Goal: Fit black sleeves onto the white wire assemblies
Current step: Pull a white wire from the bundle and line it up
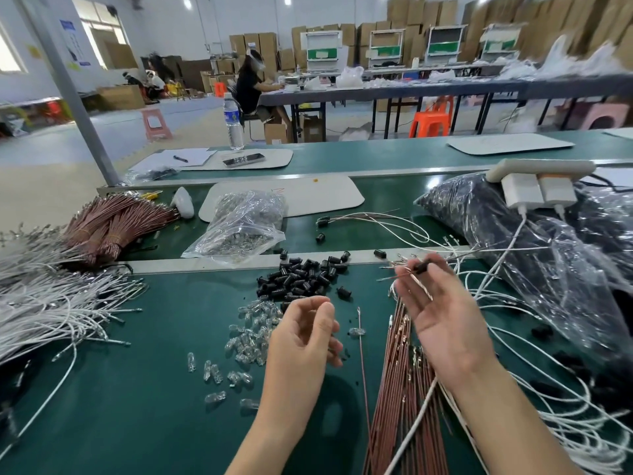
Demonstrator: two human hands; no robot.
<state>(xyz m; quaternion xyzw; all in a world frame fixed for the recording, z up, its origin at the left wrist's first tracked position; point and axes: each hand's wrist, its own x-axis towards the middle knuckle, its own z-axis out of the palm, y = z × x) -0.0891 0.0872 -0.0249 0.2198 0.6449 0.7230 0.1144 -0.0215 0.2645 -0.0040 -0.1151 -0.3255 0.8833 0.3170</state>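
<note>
Black sleeves (301,277) are heaped loose on the table (137,389), and many bare white wires (41,303) are seen at the far side, so most work is judged undone. One sleeve (420,267) is pinched by the right hand (442,323); the left hand (301,337) is held apart, loosely curled, empty.

Sleeve pile (301,275): short black tubes in a loose heap, lying every way. One black sleeve (420,267) is up just right of the pile, pinched at the right hand (442,323) fingertips, with a thin wire end in it. White wires (44,303): big fanned bundle well left of the pile. Loose white loops (513,296) to its right.
</note>
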